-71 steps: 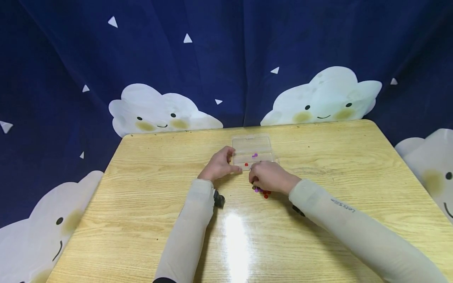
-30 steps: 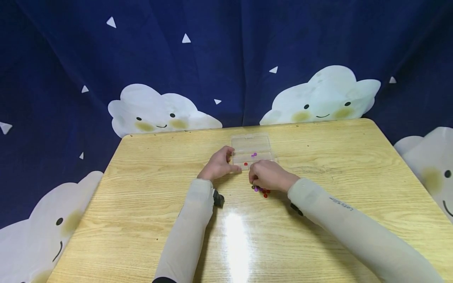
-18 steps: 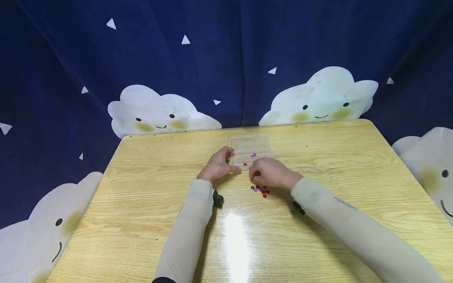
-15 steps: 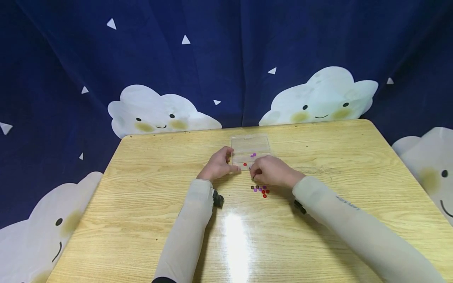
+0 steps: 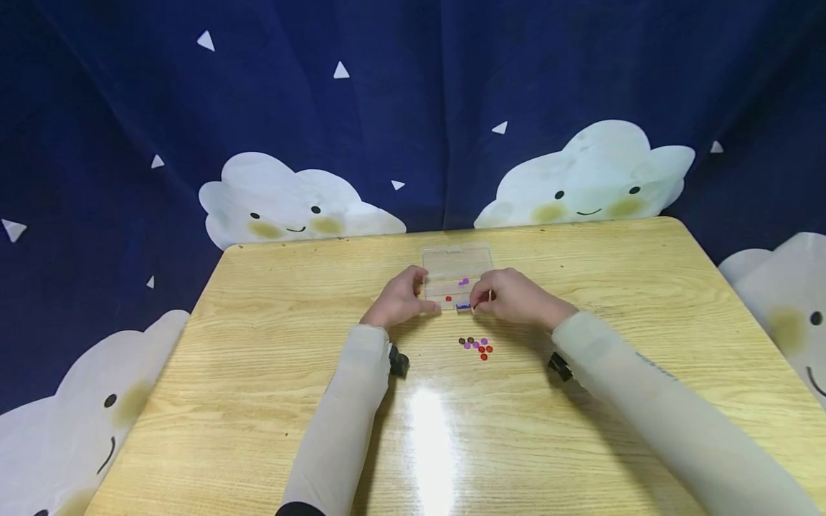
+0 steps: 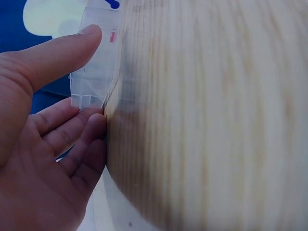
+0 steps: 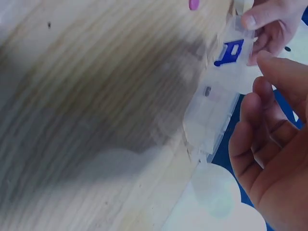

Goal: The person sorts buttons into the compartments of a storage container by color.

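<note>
A clear plastic box point(image 5: 434, 287) lies with its lid raised at the back. My left hand point(image 5: 398, 299) holds its left end, thumb point(image 6: 79, 50) at the front side and fingers around the corner. Inside are a red bead point(image 5: 448, 298) and purple beads point(image 5: 463, 282); a dark bead point(image 7: 208, 91) shows through the right part in the right wrist view. At the box's front right is my right hand point(image 5: 513, 295), its fingers loosely bent and nothing visible between thumb and forefinger in the right wrist view. A blue shape point(image 7: 230, 53) marks the box's front.
In front of the box, small round beads lie on the wooden table point(image 5: 290, 430): dark ones point(image 5: 461, 341), purple ones point(image 5: 475, 345) and red ones point(image 5: 484, 356). A dark blue curtain point(image 5: 387, 107) with white clouds stands behind the table's far edge.
My right hand has risen from the beads with a dark one pinched, moved up and right to the box, and let it go inside. My left hand has stayed on the box.
</note>
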`<state>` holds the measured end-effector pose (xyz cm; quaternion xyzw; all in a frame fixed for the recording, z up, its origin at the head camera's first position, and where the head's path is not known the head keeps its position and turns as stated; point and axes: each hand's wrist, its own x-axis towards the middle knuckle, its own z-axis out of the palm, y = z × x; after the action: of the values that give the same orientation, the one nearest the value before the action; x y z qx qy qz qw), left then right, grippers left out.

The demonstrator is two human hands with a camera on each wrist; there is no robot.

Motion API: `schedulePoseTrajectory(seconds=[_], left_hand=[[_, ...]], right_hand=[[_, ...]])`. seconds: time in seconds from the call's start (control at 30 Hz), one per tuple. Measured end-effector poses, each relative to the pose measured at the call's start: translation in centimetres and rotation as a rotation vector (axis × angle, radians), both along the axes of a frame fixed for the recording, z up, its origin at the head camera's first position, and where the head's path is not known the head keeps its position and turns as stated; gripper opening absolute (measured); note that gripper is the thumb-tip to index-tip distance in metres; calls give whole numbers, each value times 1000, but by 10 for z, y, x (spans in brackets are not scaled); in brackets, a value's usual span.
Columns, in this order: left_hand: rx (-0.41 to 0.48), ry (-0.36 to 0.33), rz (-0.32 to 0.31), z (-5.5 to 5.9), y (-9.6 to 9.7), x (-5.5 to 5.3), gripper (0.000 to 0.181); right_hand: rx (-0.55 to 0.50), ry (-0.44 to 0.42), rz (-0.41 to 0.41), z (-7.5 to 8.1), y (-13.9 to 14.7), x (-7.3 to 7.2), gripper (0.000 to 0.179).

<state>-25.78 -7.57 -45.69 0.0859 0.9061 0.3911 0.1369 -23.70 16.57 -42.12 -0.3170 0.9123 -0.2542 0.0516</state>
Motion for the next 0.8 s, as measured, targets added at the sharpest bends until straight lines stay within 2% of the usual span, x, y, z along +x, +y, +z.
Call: schedulePoseTrajectory(seconds=[0.53, 0.67, 0.8], left_hand=[[14, -32, 3, 1, 1, 0, 78], [10, -32, 0, 2, 1, 1, 78], [1, -21, -5, 2, 0, 1, 77]], right_hand=[[28, -8, -107, 9, 23, -17, 6], [40, 22, -118, 9, 25, -20, 6], [70, 3, -121, 9, 23, -25, 7]])
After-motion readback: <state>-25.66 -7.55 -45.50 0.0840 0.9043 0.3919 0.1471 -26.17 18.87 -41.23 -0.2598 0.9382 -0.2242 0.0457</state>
